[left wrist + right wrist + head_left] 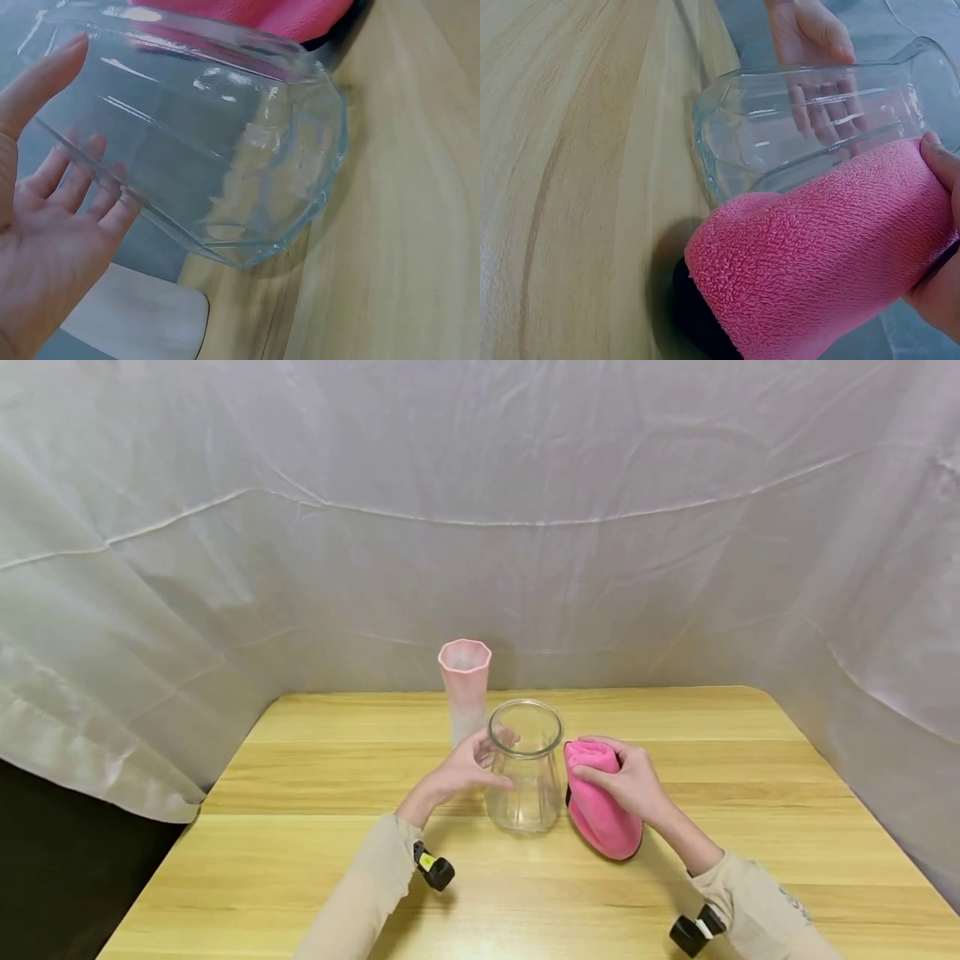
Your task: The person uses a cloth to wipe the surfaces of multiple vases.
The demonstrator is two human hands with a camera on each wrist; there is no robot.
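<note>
White sheeting backs a wooden table (300, 860); left hand (461, 770) open beside glass jar (525, 772), right hand (630, 781) gripping pink cloth (600, 818).

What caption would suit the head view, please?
Left hand steadies a clear glass jar while right hand presses pink cloth against it.

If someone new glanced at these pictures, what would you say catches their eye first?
Probably the bright pink cloth, gripped by the right hand and pressed against the right side of the clear glass jar at the middle of the wooden table. The left hand steadies the jar's other side with straight fingers, and a pale pink vase stands just behind.
</note>
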